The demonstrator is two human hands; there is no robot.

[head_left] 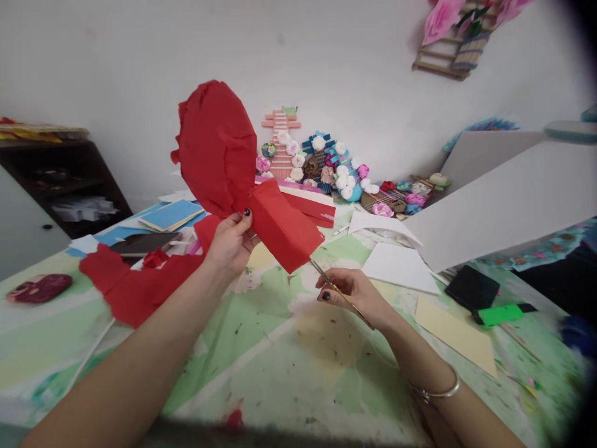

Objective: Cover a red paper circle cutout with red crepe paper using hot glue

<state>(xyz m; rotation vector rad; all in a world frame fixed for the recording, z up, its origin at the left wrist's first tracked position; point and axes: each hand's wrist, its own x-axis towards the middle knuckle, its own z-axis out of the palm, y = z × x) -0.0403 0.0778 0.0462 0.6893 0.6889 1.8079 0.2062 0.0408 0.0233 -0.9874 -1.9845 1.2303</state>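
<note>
1. Spreads out towards six o'clock in a green-and-white tablecloth (pixel 280 361), spotted with paint.
2. Hangs above it at ten o'clock from the view's centre as a red paper form (pixel 214 149): puffed and rounded, wrinkled, frilled along its nine o'clock edge, with a flat, squarish tail (pixel 284 227) slanting towards four o'clock.
3. Lies on the cloth at eight o'clock as crumpled red paper (pixel 144 289).
4. Pinches the form's narrow neck in the left hand (pixel 231 246), nearly closed, thumb uppermost.
5. Curls around scissors (pixel 321 271) with the right hand (pixel 347 292) at five o'clock, blades pointing up to the tail's lower edge; cannot tell how far parted.
</note>
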